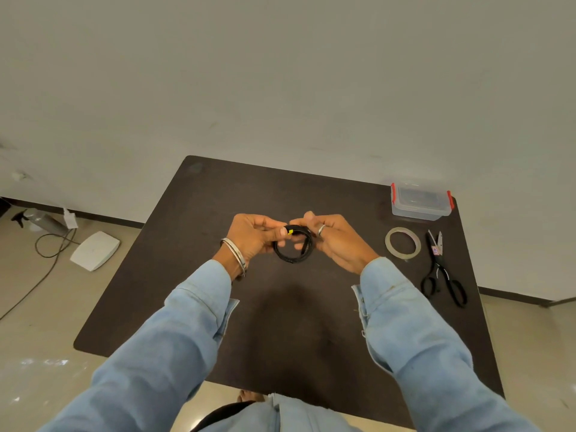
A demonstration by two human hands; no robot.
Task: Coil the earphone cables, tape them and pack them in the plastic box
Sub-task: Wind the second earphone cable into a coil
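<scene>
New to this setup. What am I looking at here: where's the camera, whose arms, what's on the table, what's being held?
There is no machine here, only a person with bare hands. The single picture comes from a wide-angle camera worn on the head, looking forward and down, so the arms in light blue sleeves are the wearer's own. The left hand and the right hand together hold a coiled black cable above a dark table; a small yellow bit shows on it at the left fingers. On the table's right side lie a roll of tape, black-handled scissors and, farther back, a clear plastic box with red clips.
</scene>
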